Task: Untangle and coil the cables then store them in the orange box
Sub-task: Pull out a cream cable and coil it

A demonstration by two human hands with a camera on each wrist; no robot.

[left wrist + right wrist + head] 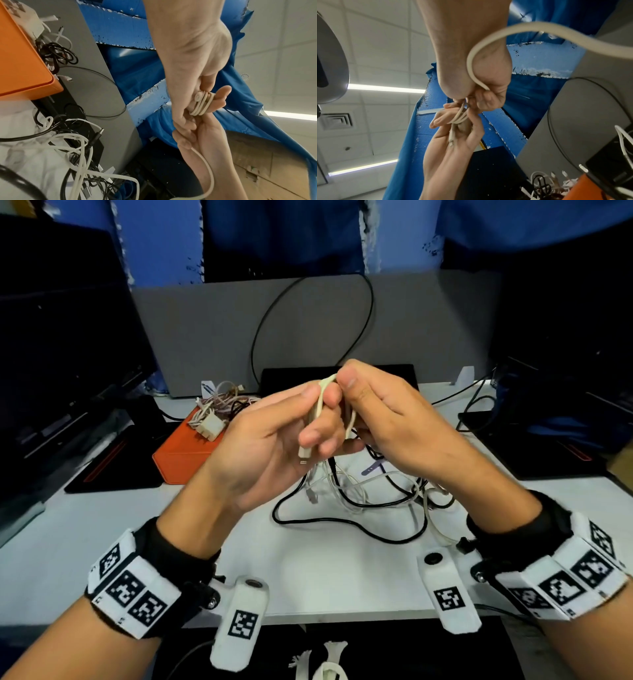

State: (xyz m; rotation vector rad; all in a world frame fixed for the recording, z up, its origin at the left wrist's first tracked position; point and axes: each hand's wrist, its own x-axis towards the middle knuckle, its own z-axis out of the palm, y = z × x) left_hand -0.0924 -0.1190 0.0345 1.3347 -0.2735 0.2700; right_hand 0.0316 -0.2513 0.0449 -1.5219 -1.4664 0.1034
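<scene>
Soft overhead light from ceiling strips [385, 88], dim dark edges, wide-angle warping, slight blur.

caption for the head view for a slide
Both hands wind a cream cable into loops above tangled cables beside the orange box.

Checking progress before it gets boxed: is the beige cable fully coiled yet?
Not yet. Several loops are wound around the left hand's fingers, but a loose length of cable trails from the right hand.
</scene>
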